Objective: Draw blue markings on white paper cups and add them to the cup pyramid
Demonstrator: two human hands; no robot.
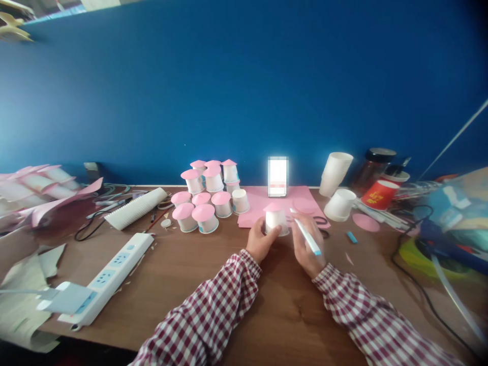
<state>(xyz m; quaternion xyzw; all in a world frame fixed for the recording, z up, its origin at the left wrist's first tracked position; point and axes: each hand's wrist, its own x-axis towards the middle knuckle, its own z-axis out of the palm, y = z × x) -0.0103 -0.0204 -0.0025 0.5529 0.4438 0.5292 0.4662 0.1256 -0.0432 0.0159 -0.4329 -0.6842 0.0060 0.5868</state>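
Observation:
My left hand [261, 238] is closed round an upside-down white paper cup [275, 221] with a pink paper cone on its top. In my right hand [308, 249] is a white marker with a blue end [307, 235], its tip turned up toward the cup. The marker's blue cap [351, 237] lies on the table to the right. Behind my hands are sheets of pink paper [251, 203], with dark scissor handles [319, 220] partly hidden by my right hand. Several cups with pink cone tops [204, 216] stand to the left, and one bare cup [240, 201] is beside them.
A power strip [114, 272] with a plugged-in charger lies at left. A blurred bright phone-like screen [278, 175] stands at the back. Stacked white cups [335, 173], a single white cup [340, 205], a red cup [380, 194] and cables are at right. A blue wall [244, 91] closes the back.

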